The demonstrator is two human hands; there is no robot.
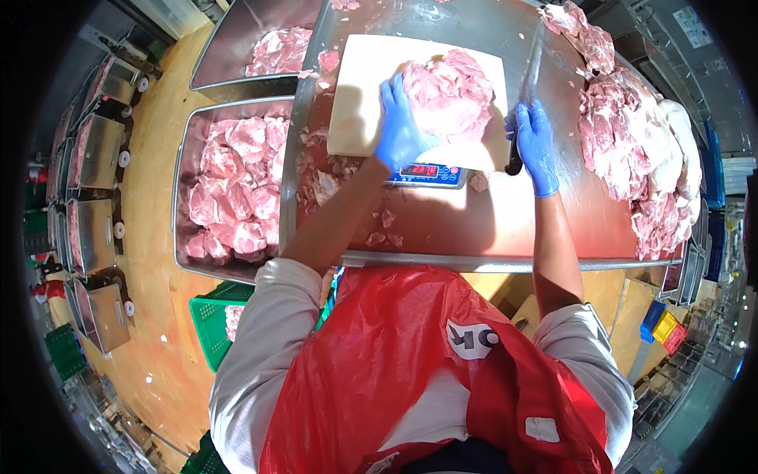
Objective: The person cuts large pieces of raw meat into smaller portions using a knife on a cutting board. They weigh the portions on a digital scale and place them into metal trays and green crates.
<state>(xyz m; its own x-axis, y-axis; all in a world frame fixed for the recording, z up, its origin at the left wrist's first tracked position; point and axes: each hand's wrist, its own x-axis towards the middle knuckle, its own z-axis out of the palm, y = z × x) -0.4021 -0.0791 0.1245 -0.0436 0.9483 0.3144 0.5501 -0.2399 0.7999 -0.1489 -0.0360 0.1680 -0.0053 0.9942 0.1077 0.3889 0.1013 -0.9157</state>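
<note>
A pile of raw pink meat (452, 96) lies on a white cutting board (355, 95), which rests over a blue digital scale (430, 178) with a lit red display. My left hand (401, 130), in a blue glove, has its fingers stretched out along the left side of the pile, touching it. To the right of the board, my gloved right hand (535, 146) is closed round the dark handle of a knife (534, 67). Its long blade points away from me, flat along the steel table.
Large raw meat pieces (624, 142) are heaped at the table's right. Left of the steel table (553, 229) stand a metal bin of meat chunks (237, 189) and another metal bin (276, 51) behind it. A green crate (207, 324) sits below. Wheeled metal carts (99, 229) line the far left.
</note>
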